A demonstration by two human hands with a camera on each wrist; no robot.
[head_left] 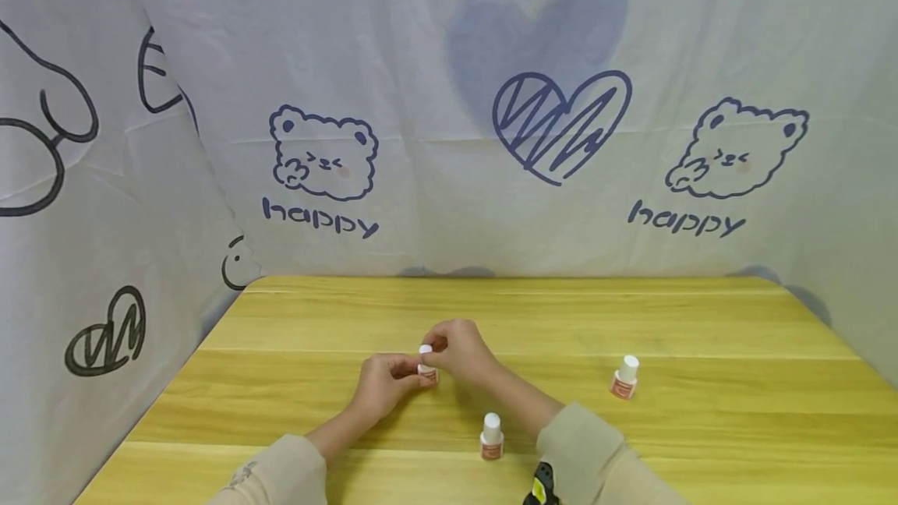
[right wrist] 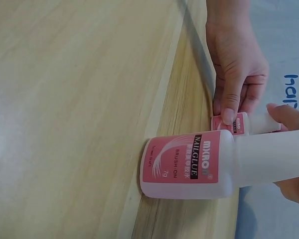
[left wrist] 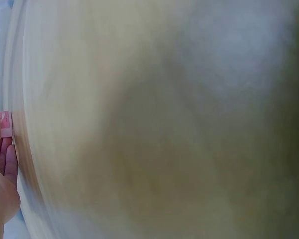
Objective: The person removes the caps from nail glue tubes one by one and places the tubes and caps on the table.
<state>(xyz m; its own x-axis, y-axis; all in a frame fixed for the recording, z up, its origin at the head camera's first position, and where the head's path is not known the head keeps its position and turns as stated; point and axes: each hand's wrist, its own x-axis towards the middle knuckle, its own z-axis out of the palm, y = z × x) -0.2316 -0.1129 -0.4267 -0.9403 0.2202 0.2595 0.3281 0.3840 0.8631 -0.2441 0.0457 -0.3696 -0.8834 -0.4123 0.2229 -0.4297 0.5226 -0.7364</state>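
A small nail glue bottle (head_left: 427, 372) with a pink label and white cap stands on the wooden table, between both hands. My left hand (head_left: 382, 390) pinches its body between thumb and fingers. At the white cap (head_left: 426, 349), the thumb and fingers of my right hand (head_left: 459, 349) grip from above. In the right wrist view the left hand (right wrist: 237, 64) holds that bottle's label, and the right hand (right wrist: 291, 119) is partly hidden behind a nearer nail glue bottle (right wrist: 184, 164). The left wrist view catches only the left hand (left wrist: 2, 184) and a pink label (left wrist: 6, 124) at its edge.
A second nail glue bottle (head_left: 492, 438) stands upright near the front, close to the right forearm. Another capped bottle (head_left: 624, 378) stands farther right on the wooden table (head_left: 701, 443). A printed white cloth (head_left: 435, 178) hangs behind the table's back edge.
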